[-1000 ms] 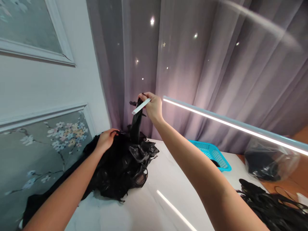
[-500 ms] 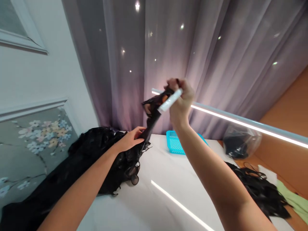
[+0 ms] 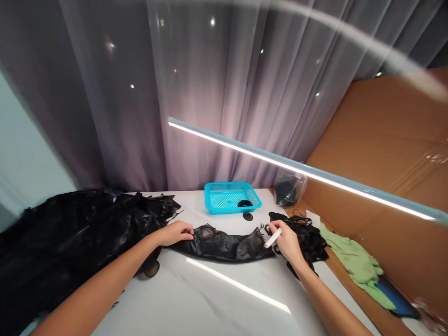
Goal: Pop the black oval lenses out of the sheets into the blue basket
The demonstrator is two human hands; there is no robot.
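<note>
A strip of thin black sheer material [image 3: 227, 245] with rounded patches along it stretches low over the white table between my two hands. My left hand [image 3: 179, 233] is closed on its left end. At the other end, my right hand [image 3: 286, 240] pinches the strip and also holds a short white stick-like tool [image 3: 273, 238], whose exact kind I cannot make out. A large heap of the same black material [image 3: 87, 228] lies on the left, partly under my left forearm. Beside my right hand is a smaller black pile [image 3: 308, 238].
Behind the strip stands a blue plastic basket [image 3: 210, 205] with a black disc [image 3: 245, 204] in it; another black disc [image 3: 248, 216] lies in front. A lit tube lamp [image 3: 245, 151] crosses above the table. At right are a clear bag [image 3: 289, 186], a green cloth [image 3: 353, 256] and a cardboard wall [image 3: 392, 163].
My right hand has come down and right from its raised position, drawing the black strip out sideways. My left hand keeps hold of the other end. The view has turned right.
</note>
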